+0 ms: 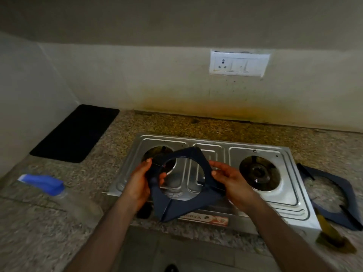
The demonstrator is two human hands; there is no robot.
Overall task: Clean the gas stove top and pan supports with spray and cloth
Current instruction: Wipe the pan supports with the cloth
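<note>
While it is raised above the steel gas stove (pixel 206 169), a dark pan support (pixel 180 203) is gripped at its sides by the left hand (pixel 140 183) and right hand (pixel 233 181), fingers curled round its rim; a second pan support (pixel 337 195), a cloth (pixel 332 238) and a spray bottle (pixel 59 195) are seen on the table (pixel 39 232).

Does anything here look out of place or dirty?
Yes. One pan support lies on the counter right of the stove, not on its burner. The wall behind has yellow-brown stains.
</note>
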